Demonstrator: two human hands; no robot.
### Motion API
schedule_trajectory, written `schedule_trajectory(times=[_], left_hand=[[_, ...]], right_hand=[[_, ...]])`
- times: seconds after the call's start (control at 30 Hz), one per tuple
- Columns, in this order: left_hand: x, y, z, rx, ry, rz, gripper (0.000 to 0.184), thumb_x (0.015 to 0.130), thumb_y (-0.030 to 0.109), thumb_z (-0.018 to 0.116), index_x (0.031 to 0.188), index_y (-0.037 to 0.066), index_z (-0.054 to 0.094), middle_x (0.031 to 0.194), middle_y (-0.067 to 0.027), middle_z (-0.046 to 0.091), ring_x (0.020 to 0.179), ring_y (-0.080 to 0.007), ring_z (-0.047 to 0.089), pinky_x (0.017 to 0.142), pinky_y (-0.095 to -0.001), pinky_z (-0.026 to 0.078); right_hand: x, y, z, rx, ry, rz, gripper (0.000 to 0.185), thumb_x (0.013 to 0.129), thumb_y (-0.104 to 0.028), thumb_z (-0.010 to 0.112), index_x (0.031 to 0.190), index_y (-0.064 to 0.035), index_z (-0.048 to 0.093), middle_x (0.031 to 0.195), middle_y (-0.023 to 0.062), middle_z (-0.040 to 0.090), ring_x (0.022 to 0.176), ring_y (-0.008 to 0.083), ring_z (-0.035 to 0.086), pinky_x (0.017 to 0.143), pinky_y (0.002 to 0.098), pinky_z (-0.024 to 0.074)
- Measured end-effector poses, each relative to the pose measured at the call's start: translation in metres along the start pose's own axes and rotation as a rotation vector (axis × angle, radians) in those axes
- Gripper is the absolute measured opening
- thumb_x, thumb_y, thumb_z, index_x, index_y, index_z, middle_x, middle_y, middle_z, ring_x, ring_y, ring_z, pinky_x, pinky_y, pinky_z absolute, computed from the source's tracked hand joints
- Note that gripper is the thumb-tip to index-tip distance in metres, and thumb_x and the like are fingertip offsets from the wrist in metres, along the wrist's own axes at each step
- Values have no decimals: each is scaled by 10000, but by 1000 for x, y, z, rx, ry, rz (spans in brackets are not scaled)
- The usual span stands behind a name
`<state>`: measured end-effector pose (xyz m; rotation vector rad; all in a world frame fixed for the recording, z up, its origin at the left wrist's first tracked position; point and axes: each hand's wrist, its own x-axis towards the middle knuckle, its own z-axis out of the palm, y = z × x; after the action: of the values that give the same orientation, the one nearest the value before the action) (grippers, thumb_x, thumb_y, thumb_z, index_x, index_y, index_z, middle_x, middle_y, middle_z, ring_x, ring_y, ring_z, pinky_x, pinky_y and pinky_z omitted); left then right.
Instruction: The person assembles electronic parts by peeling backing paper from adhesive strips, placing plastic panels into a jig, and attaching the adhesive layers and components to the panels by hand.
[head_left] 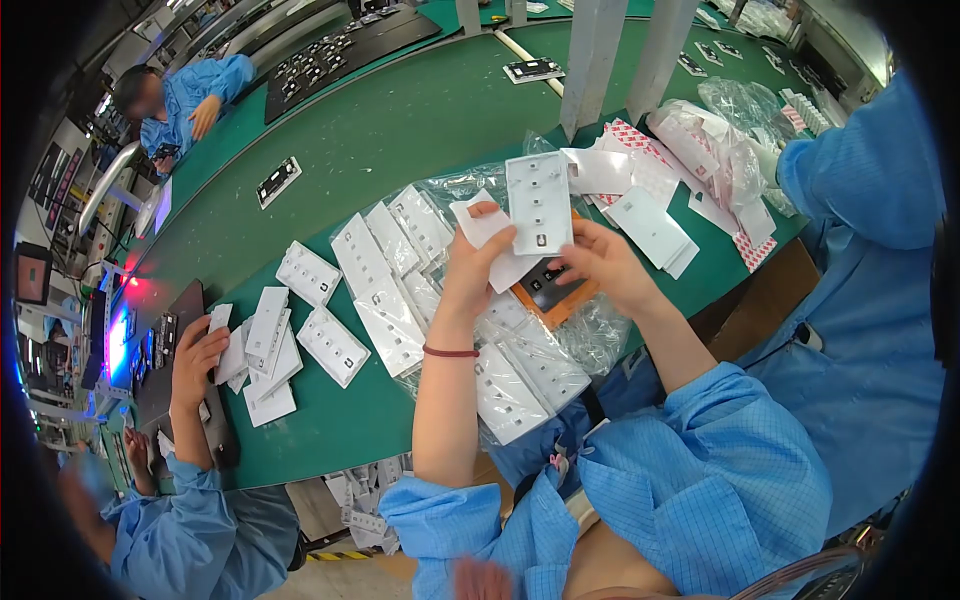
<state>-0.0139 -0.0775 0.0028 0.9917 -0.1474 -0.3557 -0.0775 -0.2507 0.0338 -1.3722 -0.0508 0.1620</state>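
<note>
White panel (538, 195): raised over the bench (330, 420), at the far side of the orange frame (572, 307).
Left hand (472, 262): fingers closed on the panel's left edge, with a paper sheet (480, 225) also gripped.
Right hand (608, 262): half open, fingers bent just beside the panel's near right corner; contact unclear.
Stacked panels (375, 275): on clear plastic (600, 335), left of the orange frame.
Loose sheets (650, 228): right of the orange frame.

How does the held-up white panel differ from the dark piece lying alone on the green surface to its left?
The white panel is pale with small dark marks; the dark piece is mostly black, edged white. The white panel is held up; the dark piece lies flat. Both are oblong.
</note>
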Motion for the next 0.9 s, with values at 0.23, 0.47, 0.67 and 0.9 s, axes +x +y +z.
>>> schedule_trajectory(times=[0.23,0.47,0.67,0.9], left_hand=[[-3,2,5,53,-107,27,429,743,50,644,1093,81,397,898,-50,540,835,-159,555,736,-300,477],[0,4,-1,-138,8,14,355,759,101,647,1042,91,432,858,-43,542,768,-155,561,704,-291,481],[-2,1,1,47,-39,-5,342,775,137,647,1042,88,439,945,-73,546,804,-169,576,700,-295,494],[-6,7,7,-78,-103,-29,404,732,84,677,1057,83,438,964,-72,548,865,-166,562,735,-288,485]], right_hand=[[5,9,-8,17,210,-117,284,851,-148,568,1076,18,518,887,57,610,728,82,557,659,215,455],[4,-1,-29,51,334,-178,279,845,-134,566,1075,23,558,831,39,619,710,64,561,643,201,444],[3,-2,-29,-80,230,-94,276,844,-121,560,1070,38,555,818,46,618,739,69,571,645,199,450],[6,13,-16,187,231,-7,317,837,-78,525,1128,13,438,1002,90,574,874,134,586,750,268,491]])
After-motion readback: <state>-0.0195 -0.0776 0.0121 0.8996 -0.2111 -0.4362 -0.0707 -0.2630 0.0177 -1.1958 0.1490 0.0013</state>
